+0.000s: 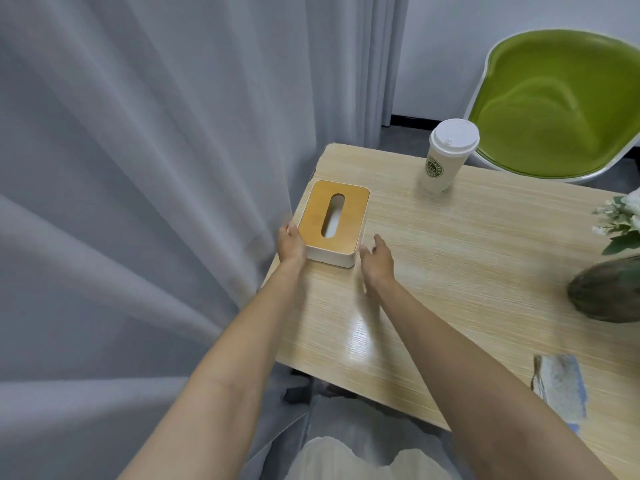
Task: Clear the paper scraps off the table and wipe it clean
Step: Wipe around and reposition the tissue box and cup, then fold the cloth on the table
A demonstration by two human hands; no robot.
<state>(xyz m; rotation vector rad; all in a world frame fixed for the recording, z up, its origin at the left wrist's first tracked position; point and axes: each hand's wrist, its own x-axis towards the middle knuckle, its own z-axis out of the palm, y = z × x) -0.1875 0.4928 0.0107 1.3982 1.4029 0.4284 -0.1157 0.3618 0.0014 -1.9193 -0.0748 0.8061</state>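
Note:
A white tissue box with a wooden slotted lid (332, 221) sits near the left edge of the light wooden table (467, 258). My left hand (292, 245) rests against the box's near left corner, fingers touching its side. My right hand (377, 259) hovers just right of the box's near right corner, fingers apart, holding nothing. A folded grey-blue cloth (559, 386) lies flat near the table's front right edge. No paper scraps show on the table.
A white lidded paper cup (446, 155) stands at the table's far side. A green chair (557, 105) sits behind it. A dark vase (606, 294) with white flowers (623, 216) is at the right edge. Grey curtains (138, 168) hang along the left.

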